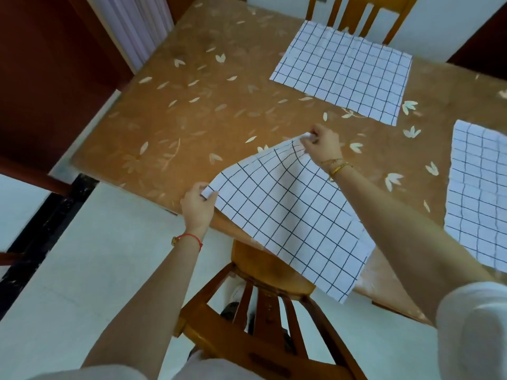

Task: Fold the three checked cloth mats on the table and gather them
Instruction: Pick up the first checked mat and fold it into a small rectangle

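I hold the nearest mat by 2 of its corners. My left hand pinches the left corner between thumb and curled fingers, just past the table's near edge. My right hand pinches the far corner, fingers bunched tight around a little fold of cloth, out over the table. Between my hands that edge of the mat is raised and bows slightly. The rest slopes down toward me, and its lowest corner hangs past the table edge above the seat of the near chair.

The other 2 mats lie spread flat and unfolded on the table. The far mat sits at the far side, in front of the far chair. The right mat lies at the right side, partly cut off by the edge of the view. Both are well apart from the mat in my hands and from each other.

A red string bracelet circles my left wrist, and gold bracelets circle my right wrist. The table has a brown cover printed with pale leaves.
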